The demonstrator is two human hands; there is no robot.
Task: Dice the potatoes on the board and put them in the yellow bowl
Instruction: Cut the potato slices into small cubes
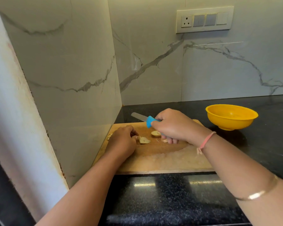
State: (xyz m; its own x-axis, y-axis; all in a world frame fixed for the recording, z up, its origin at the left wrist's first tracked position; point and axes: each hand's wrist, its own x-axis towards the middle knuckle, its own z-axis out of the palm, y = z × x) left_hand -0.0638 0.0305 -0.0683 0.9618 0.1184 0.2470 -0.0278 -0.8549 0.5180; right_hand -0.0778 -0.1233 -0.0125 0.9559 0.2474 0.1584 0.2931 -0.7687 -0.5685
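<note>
Knife (pixel 143 119) in right hand (pixel 173 126); left hand (pixel 122 139) holds potato piece (pixel 145 141).

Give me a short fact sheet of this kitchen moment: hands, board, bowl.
right hand: grips a blue-handled knife, blade pointing left
left hand: fingers curled on potato pieces at the board's left
cutting board: wooden, on a black counter, a few cut pieces on it
yellow bowl: right of the board, looks empty
progress: dicing under way, nothing in the bowl yet

Yellow bowl (pixel 230 123), blue knife handle (pixel 149 122), tan board (pixel 162 159), speckled black counter (pixel 170 201); potato pieces (pixel 144 140) look perhaps cream.
</note>
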